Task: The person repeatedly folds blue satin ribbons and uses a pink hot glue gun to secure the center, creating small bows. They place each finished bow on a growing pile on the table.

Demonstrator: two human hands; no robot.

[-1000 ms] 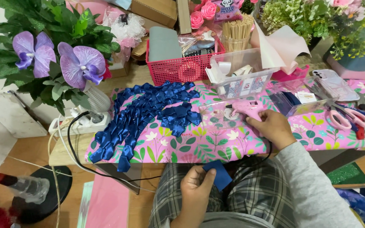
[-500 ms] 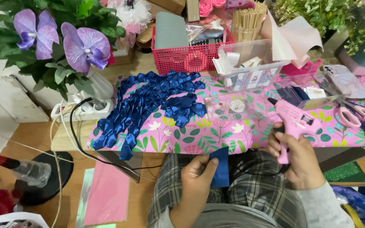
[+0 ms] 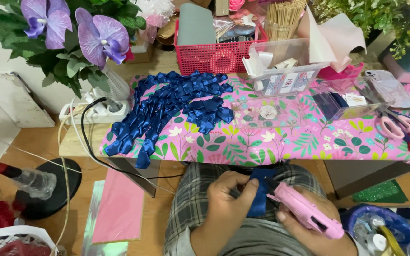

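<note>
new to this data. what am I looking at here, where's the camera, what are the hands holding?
There is no machine: a person works with two bare hands. The single camera sits on the person's head and looks down, so you see their lap and the table edge beyond.

The left hand pinches a folded piece of blue ribbon in its fingers. The right hand grips a pink glue gun, its nozzle at the ribbon.

The table has a pink floral cover. On it lie a pile of folded blue ribbon pieces, a red basket, a clear plastic box and pink-handled scissors. Purple artificial orchids stand at the left.
</note>
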